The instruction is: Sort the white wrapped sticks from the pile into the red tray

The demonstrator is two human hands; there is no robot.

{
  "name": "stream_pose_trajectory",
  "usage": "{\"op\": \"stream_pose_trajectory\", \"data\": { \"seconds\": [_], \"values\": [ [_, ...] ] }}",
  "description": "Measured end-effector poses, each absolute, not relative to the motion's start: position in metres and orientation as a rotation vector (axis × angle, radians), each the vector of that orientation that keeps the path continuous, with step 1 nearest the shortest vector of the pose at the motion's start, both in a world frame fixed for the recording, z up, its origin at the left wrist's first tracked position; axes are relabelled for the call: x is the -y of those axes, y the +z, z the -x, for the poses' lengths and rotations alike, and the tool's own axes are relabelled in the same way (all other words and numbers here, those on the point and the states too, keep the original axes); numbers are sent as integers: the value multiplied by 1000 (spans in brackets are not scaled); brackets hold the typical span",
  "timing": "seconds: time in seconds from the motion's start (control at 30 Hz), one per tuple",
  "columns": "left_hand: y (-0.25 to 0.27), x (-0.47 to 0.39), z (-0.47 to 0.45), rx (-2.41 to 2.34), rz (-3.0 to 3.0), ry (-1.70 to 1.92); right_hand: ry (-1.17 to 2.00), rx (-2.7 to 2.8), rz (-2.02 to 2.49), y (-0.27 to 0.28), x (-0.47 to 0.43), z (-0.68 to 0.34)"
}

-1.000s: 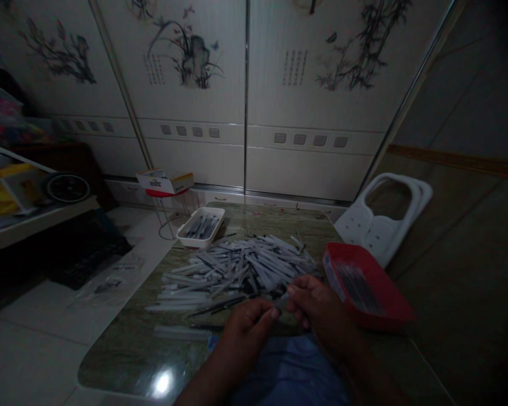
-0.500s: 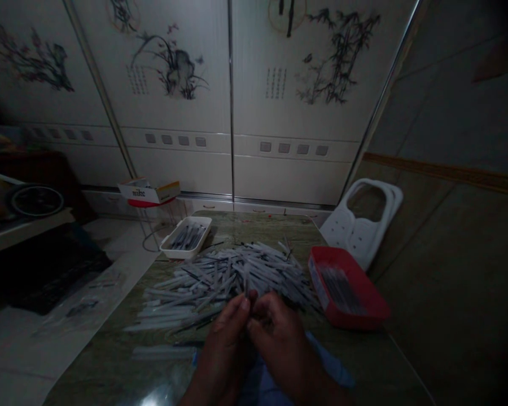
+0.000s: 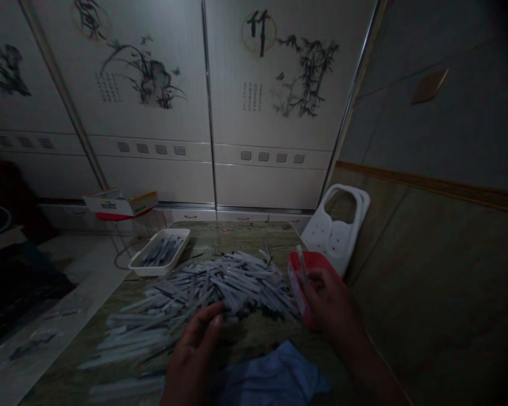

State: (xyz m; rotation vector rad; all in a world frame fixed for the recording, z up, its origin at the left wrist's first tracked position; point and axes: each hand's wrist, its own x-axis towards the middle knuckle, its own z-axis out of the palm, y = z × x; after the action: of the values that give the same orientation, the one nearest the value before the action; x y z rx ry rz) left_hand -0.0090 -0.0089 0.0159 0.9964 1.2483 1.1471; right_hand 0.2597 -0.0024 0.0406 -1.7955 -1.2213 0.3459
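Observation:
My right hand point(image 3: 322, 293) is closed round a translucent, whitish pen point(image 3: 301, 260) that points upward. It is over the near left part of the red plastic basket point(image 3: 295, 276), hiding most of the basket's inside. My left hand point(image 3: 198, 344) has its thumb and fingers apart at the near edge of a heap of pens point(image 3: 237, 279); nothing shows between them. The heaped pens are pale and slim, several with dark parts. A crumpled blue cloth point(image 3: 275, 375) lies on the table between my forearms.
A white tray point(image 3: 138, 268) holding pens stands on the table's point(image 3: 211, 230) far left. More pale sticks point(image 3: 127, 389) lie at the near left. Behind the basket leans a white folded chair point(image 3: 336, 225). An open carton point(image 3: 114, 204) rests on a red stool point(image 3: 105, 216) beyond the table.
My hands, together before the heap, have parted. The right one has moved right to the red basket with a pen; the left one has opened and shifted left. The view has turned rightward.

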Motion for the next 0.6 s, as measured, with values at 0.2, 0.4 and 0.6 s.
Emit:
{"op": "stream_pose_trajectory", "data": {
  "seconds": [0.2, 0.4, 0.6],
  "values": [
    [8, 0, 16, -1343, -1060, 1176, 137, 1345, 2306, 32, 5, -300],
    [19, 2, 14, -1335, -1021, 1218, 135, 1412, 2406, 20, -1, -306],
    [21, -2, 20, -1400, -1064, 1191, 132, 1504, 2399, 17, -1, -309]
  ]
}}
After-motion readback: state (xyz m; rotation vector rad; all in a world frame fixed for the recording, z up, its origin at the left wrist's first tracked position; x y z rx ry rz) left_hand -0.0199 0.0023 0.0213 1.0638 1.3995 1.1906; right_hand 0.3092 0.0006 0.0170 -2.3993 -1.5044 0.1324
